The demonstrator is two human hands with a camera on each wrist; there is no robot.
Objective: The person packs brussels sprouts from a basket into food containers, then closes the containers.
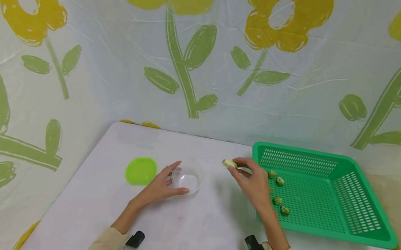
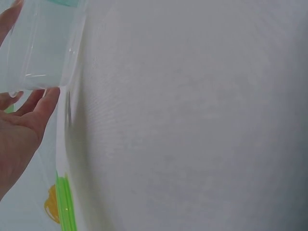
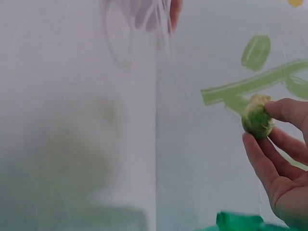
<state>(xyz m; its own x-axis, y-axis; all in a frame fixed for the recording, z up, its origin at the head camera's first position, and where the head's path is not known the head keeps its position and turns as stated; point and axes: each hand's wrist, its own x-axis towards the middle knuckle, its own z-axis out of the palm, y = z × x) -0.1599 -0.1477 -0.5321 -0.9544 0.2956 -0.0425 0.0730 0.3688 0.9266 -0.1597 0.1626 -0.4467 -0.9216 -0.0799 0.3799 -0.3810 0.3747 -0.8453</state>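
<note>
My right hand (image 1: 254,187) pinches a Brussels sprout (image 3: 258,117) between thumb and fingertips, in the air at the basket's left side. The sprout is green with a pale cut end. Around a clear round plastic container (image 1: 187,179) curves my left hand (image 1: 160,188), its thumb on the near side and its fingers on the far left. The left wrist view shows fingers (image 2: 47,102) touching the container's wall. Inside the green plastic basket (image 1: 357,239), several more Brussels sprouts (image 1: 280,181) lie toward the left side; my right hand and forearm partly cover that side.
A bright green lid (image 1: 141,171) lies on the white table (image 1: 174,232), left of the container. Behind and to the left hangs a pale curtain (image 1: 127,46) printed with yellow flowers. A small black camera sits on each wrist.
</note>
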